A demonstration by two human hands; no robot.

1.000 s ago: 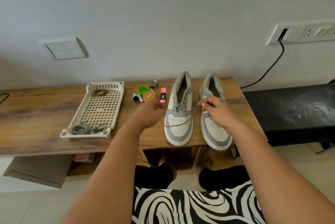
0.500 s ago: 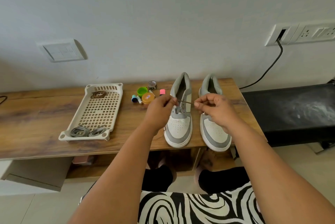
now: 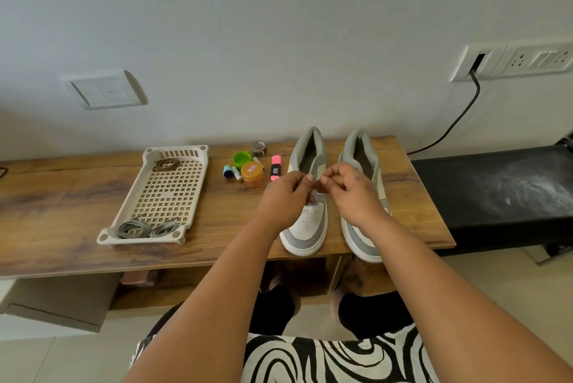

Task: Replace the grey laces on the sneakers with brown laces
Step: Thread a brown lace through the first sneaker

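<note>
Table: one long wooden table (image 3: 62,203) against the wall, carrying everything below.
Tray: one cream perforated tray (image 3: 169,193) on the table's left half. At its far end lies one coil of brown lace (image 3: 166,164); at its near end lie two bundles of grey laces (image 3: 145,227), side by side.
Sneakers: two white and grey sneakers, standing side by side on the right half, toes toward the person. No lacing shows on the parts of either shoe that are uncovered.
Left sneaker (image 3: 307,221): both hands meet over its tongue.
Right sneaker (image 3: 361,153): the right forearm covers its middle.
Left hand (image 3: 283,199): fingers curled, thumb and forefinger pinching something thin and brown, seemingly a lace, though too small to be certain.
Right hand (image 3: 350,190): fingers curled, fingertips pinching the same spot, touching the left hand's.
Small things between tray and shoes: one orange jar (image 3: 252,173), one green lid (image 3: 241,159), one pink highlighter (image 3: 275,168), one tape roll (image 3: 259,147), a few smaller bits I cannot make out.
</note>
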